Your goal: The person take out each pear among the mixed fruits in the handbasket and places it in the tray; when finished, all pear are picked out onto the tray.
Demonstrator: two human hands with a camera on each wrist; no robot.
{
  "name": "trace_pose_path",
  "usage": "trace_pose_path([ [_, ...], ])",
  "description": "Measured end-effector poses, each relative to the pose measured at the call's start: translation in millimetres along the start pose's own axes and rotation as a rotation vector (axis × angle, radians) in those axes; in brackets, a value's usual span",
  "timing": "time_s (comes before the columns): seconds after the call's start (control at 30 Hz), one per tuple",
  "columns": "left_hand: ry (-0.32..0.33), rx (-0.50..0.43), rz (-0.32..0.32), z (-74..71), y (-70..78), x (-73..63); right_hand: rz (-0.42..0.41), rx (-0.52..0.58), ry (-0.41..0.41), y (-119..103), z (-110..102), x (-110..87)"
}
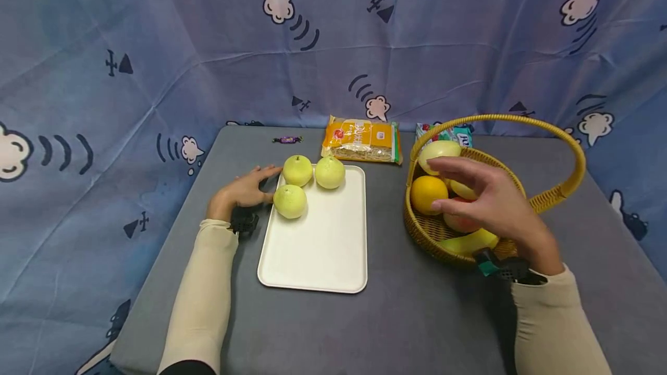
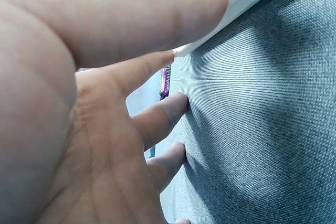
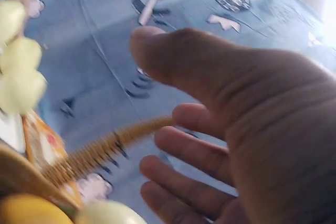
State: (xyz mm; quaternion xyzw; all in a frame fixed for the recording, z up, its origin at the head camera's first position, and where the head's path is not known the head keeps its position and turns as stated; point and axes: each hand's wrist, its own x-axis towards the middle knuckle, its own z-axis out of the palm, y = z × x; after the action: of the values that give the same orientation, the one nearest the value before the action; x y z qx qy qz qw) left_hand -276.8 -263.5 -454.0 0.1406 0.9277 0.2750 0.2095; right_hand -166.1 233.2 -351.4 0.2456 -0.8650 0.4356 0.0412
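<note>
On the left, my left hand [image 1: 244, 188] lies spread beside the white tray [image 1: 333, 247], its thumb and index finger at the tray's edge. Its other fingertips touch the grey cloth in the left wrist view. Three round yellow-green pears sit in the tray: a front one [image 1: 290, 201], a back left one [image 1: 297, 170] and a back right one [image 1: 330, 172]. My right hand [image 1: 495, 198] hovers over the wicker basket [image 1: 422, 235], fingers apart and holding nothing. The basket contains an orange [image 1: 428, 194], a pale green fruit [image 1: 439, 154], a partly hidden reddish fruit [image 1: 458, 221] and a banana [image 1: 471, 243].
Behind the tray lies an orange-yellow food packet [image 1: 362, 140]. A small purple-wrapped candy [image 1: 288, 139] is near the back edge. Another colourful packet [image 1: 462, 135] is partly hidden behind the basket, whose tall handle [image 1: 578, 166] arches over its right side. A patterned blue cloth [image 1: 234, 74] hangs behind.
</note>
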Motion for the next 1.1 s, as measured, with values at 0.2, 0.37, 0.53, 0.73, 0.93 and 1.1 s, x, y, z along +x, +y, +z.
trace_pose_path([
  [0.2, -0.001, -0.007, -0.009, 1.3, 1.5, -0.4, 0.078, -0.053, 0.096, 18.2, -36.5, -18.0],
  [0.37, -0.003, 0.000, -0.016, 2.7, 0.8, -0.5, 0.124, -0.104, 0.114, 28.9, -50.1, -23.6],
  [0.53, 0.000, -0.007, -0.020, 1.5, 1.3, -1.4, 0.214, -0.164, 0.091, 37.6, -53.1, -22.5],
  [0.73, 0.008, -0.003, -0.021, 1.3, 0.3, -1.5, 0.337, -0.220, 0.029, 53.9, -52.5, -19.1],
  [0.93, 0.010, 0.001, -0.020, 1.2, 0.1, -0.9, 0.325, -0.241, 0.003, 71.3, -46.8, -15.5],
  [1.1, 0.010, -0.005, -0.020, 0.4, 1.9, -2.4, 0.351, -0.239, -0.026, 76.5, -43.2, -14.0],
])
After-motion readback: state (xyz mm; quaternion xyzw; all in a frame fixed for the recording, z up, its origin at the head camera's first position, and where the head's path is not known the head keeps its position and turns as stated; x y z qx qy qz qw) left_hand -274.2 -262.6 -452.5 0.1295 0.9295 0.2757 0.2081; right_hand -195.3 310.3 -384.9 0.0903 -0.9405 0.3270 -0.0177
